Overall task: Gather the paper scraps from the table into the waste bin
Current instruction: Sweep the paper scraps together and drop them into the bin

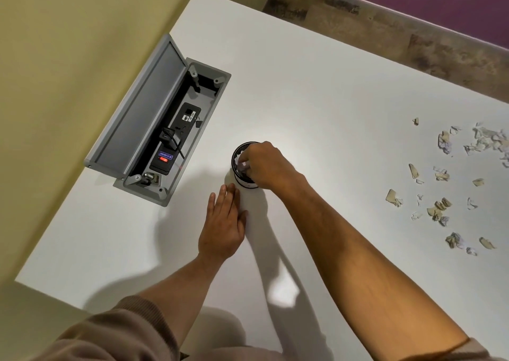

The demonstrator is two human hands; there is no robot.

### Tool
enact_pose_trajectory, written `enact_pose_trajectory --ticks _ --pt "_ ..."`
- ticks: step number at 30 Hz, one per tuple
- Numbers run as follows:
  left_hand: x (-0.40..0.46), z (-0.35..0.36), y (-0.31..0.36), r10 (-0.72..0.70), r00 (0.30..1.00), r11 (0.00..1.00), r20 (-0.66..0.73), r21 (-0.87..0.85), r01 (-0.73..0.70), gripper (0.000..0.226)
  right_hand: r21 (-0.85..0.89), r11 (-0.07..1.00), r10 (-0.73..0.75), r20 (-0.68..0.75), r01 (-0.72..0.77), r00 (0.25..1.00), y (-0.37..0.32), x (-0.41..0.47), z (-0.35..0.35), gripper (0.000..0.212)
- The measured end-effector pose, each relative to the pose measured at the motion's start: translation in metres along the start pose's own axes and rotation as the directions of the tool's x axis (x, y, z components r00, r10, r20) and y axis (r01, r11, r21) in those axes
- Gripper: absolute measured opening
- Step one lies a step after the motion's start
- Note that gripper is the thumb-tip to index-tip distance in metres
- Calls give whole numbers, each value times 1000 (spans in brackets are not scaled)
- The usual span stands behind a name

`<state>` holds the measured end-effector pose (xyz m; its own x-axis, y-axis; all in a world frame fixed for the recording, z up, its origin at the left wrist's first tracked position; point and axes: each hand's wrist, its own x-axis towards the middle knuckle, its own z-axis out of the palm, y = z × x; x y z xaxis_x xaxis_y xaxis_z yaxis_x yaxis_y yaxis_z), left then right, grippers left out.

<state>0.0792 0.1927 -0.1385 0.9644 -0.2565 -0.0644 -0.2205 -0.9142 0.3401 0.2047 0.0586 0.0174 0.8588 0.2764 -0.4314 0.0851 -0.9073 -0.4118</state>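
Observation:
A small round waste bin with a black rim stands in the middle of the white table. My right hand hovers over its mouth, fingers curled down into it, pinching white paper scraps; more white paper shows inside. My left hand lies flat on the table just in front of the bin, fingers straight. Several torn paper scraps are strewn across the right side of the table, with a denser heap at the far right edge.
An open grey cable box is set into the table at the left, lid raised, with a black power strip and plugs inside. A yellow wall runs along the left. The table's far edge meets a wood-pattern floor.

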Motion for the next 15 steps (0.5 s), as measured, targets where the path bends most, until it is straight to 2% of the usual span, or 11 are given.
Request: enact_pose_trajectory --ticks 4,7,10,15 --pt "1 -1 1 -5 1000 1000 3 -1 5 59 -34 999 -30 -60 28 998 1 -5 -10 37" --pt "0 0 0 -5 1000 1000 -3 -8 5 58 17 1000 -18 -81 19 997 3 -6 -13 31" --pt "0 1 -1 -11 1000 1000 -5 -8 11 58 92 995 32 -48 -28 998 3 -3 -9 19" --pt "1 1 -1 -7 1000 1000 0 -17 7 58 69 995 68 11 -68 998 -1 6 6 17"
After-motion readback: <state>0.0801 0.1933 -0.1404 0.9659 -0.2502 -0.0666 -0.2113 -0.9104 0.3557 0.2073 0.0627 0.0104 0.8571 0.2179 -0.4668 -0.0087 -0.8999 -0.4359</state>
